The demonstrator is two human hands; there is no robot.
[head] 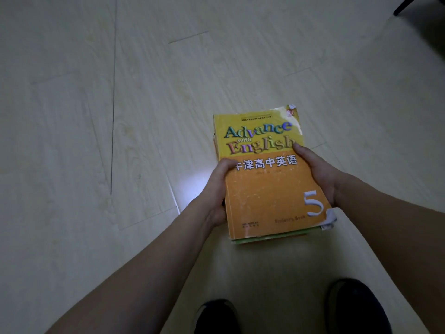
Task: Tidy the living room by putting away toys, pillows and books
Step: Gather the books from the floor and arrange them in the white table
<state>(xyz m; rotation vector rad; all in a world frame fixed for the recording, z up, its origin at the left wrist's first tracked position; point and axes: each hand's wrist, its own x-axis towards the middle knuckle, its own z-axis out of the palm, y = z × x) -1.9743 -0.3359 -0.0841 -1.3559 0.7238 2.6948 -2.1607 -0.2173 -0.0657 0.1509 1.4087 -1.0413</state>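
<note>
firmly, left hand point(218, 189) and right hand point(317, 172) grip the book stack point(267, 189) by its sides.

- Both forearms are bare; no sleeve, watch or band shows on either, up to the lower edge of view.
- Left hand point(218, 189) and right hand point(317, 172) are ungloved, no rings visible.
- Dark shoes point(216, 317), rounded toes, nearer the wearer than the hands.

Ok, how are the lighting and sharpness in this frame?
Head view: dim and greenish overall; a glare patch on the floor beside the left hand; wide-angle bending toward the edges; the English textbook title is readable, its small print soft.
</note>
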